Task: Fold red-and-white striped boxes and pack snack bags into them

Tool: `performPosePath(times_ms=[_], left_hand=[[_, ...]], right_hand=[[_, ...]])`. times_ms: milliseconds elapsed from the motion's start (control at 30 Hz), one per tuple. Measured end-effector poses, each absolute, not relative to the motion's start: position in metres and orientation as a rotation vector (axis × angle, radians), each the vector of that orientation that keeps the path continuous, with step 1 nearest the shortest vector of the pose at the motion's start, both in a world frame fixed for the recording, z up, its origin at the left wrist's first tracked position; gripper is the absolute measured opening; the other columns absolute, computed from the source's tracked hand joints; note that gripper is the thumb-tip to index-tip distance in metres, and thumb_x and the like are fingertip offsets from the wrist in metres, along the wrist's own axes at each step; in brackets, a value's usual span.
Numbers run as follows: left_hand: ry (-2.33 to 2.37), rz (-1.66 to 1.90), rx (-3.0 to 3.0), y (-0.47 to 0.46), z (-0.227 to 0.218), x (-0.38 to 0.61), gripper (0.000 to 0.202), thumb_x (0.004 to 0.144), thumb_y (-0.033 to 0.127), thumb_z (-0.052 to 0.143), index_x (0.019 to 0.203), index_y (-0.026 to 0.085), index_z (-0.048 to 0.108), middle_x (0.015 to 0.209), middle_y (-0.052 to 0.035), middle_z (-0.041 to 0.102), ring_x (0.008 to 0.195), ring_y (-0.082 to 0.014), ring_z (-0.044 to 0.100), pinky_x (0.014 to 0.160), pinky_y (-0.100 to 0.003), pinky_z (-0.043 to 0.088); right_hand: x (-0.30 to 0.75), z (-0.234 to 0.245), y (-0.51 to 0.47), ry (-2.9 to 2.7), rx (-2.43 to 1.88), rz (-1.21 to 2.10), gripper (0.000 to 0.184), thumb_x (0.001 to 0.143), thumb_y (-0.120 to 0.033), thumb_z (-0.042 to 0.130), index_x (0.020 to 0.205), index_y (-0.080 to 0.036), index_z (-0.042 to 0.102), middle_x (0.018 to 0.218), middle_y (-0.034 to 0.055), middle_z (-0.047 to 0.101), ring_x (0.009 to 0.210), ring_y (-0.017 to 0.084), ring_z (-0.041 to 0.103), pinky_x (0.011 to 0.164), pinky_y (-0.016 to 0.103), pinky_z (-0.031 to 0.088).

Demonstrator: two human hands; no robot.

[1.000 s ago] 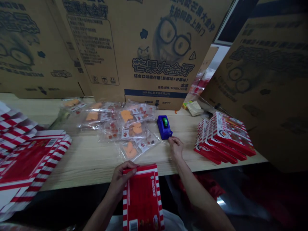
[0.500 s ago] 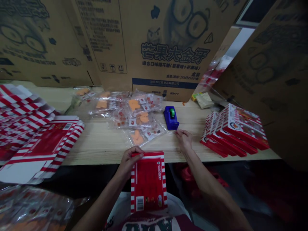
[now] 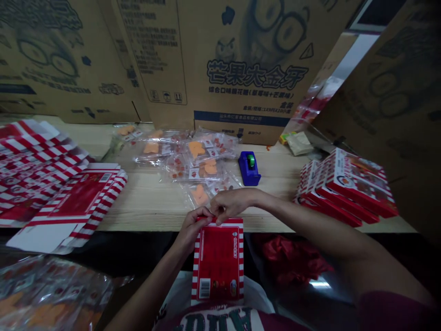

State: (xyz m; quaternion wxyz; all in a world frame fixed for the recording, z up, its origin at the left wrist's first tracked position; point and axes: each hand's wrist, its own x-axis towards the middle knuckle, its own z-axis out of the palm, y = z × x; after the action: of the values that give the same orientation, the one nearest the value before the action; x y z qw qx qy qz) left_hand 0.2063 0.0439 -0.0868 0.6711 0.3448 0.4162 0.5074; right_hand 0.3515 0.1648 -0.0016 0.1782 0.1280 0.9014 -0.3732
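Note:
A red box with red-and-white striped edges (image 3: 218, 262) stands upright at the table's front edge, against my body. My left hand (image 3: 192, 226) grips its top left corner, fingers curled over the flap. My right hand (image 3: 231, 203) is over the top edge, fingers pinched together beside the left hand; what they pinch is too small to make out. A blue tape dispenser (image 3: 248, 168) with a green roll sits on the wooden table (image 3: 151, 202) just beyond my hands.
Clear bags of orange and red sweets (image 3: 193, 163) lie mid-table. Flat striped box blanks (image 3: 51, 193) are piled at the left. Finished red boxes (image 3: 344, 188) are stacked at the right. Large printed cardboard cartons (image 3: 241, 69) wall in the back and right.
My right hand left the spot by the tape dispenser and came back to the box's top edge beside my left hand. The view tilted slightly down.

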Motion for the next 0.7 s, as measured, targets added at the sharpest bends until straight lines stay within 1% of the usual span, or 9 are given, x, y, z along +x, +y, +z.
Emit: performPosePath(times_ms=[67,133,233,300,333,433,500,633,700], left_hand=[[0.94,1.145,0.761,0.043,-0.087,0.204,0.014,0.069,0.027,0.071,0.071,0.016,0.062,0.075,-0.0013,0.064,0.07,-0.0156,0.057,0.069,-0.025,0.042],[0.953,1.147,0.757,0.042,-0.087,0.203,0.015,0.069,0.027,0.071,0.071,0.017,0.061,0.075,-0.0011,0.064,0.07,-0.0156,0.057,0.069,-0.025,0.042],[0.989,1.149,0.77,0.041,-0.085,0.202,0.016,0.068,0.028,0.071,0.069,0.017,0.06,0.07,0.0007,0.061,0.066,-0.0141,0.054,0.065,-0.023,0.041],[0.984,1.139,0.796,0.041,-0.085,0.202,0.016,0.069,0.029,0.071,0.069,0.017,0.061,0.068,0.0014,0.058,0.064,-0.0134,0.052,0.064,-0.023,0.039],[0.974,1.137,0.819,0.041,-0.084,0.203,0.015,0.069,0.029,0.07,0.07,0.016,0.062,0.069,0.0013,0.057,0.065,-0.0134,0.051,0.064,-0.023,0.038],[0.956,1.14,0.901,0.039,-0.083,0.203,0.013,0.072,0.028,0.069,0.073,0.016,0.064,0.073,0.0,0.058,0.071,-0.0146,0.052,0.068,-0.023,0.038],[0.95,1.145,0.937,0.037,-0.081,0.202,0.011,0.074,0.027,0.068,0.074,0.017,0.065,0.076,-0.0001,0.057,0.074,-0.015,0.052,0.07,-0.023,0.038],[0.937,1.155,0.995,0.03,-0.073,0.203,0.011,0.075,0.028,0.068,0.077,0.017,0.067,0.079,-0.0011,0.058,0.079,-0.0161,0.053,0.074,-0.024,0.04],[0.946,1.138,0.959,0.025,-0.069,0.205,0.016,0.075,0.03,0.069,0.086,0.019,0.066,0.083,-0.001,0.06,0.077,-0.0157,0.054,0.071,-0.023,0.041]], right_hand=[[0.352,-0.006,0.156,2.637,0.494,-0.859,0.034,0.078,-0.043,0.069,0.062,-0.015,0.057,0.054,-0.0048,0.044,0.054,0.009,0.037,0.054,0.024,0.024],[0.357,-0.009,0.147,2.713,0.615,-0.772,0.033,0.076,-0.044,0.071,0.066,-0.015,0.059,0.06,-0.0023,0.049,0.058,0.011,0.041,0.056,0.024,0.025],[0.368,-0.015,0.137,2.781,0.805,-0.881,0.032,0.076,-0.045,0.071,0.082,-0.015,0.061,0.076,0.0022,0.058,0.07,0.014,0.048,0.06,0.024,0.029],[0.375,-0.023,0.136,2.722,0.936,-1.137,0.041,0.07,-0.047,0.075,0.089,-0.015,0.06,0.079,0.0014,0.058,0.071,0.014,0.049,0.061,0.023,0.032],[0.378,-0.027,0.137,2.63,0.961,-1.327,0.044,0.067,-0.05,0.077,0.088,-0.015,0.059,0.075,-0.0004,0.057,0.068,0.013,0.048,0.059,0.022,0.032],[0.386,-0.04,0.142,2.176,0.928,-1.909,0.045,0.064,-0.055,0.075,0.071,-0.014,0.058,0.058,-0.0064,0.047,0.052,0.007,0.036,0.049,0.02,0.025],[0.388,-0.048,0.141,1.847,0.92,-2.201,0.044,0.061,-0.052,0.077,0.066,-0.014,0.056,0.053,-0.0082,0.045,0.047,0.005,0.032,0.046,0.019,0.022],[0.388,-0.063,0.13,1.411,0.94,-2.581,0.04,0.054,-0.042,0.082,0.064,-0.014,0.054,0.056,-0.0072,0.052,0.048,0.005,0.042,0.05,0.018,0.032],[0.389,-0.068,0.123,1.335,0.935,-2.675,0.037,0.055,-0.039,0.081,0.064,-0.014,0.055,0.058,-0.0065,0.053,0.049,0.005,0.045,0.053,0.019,0.035]])
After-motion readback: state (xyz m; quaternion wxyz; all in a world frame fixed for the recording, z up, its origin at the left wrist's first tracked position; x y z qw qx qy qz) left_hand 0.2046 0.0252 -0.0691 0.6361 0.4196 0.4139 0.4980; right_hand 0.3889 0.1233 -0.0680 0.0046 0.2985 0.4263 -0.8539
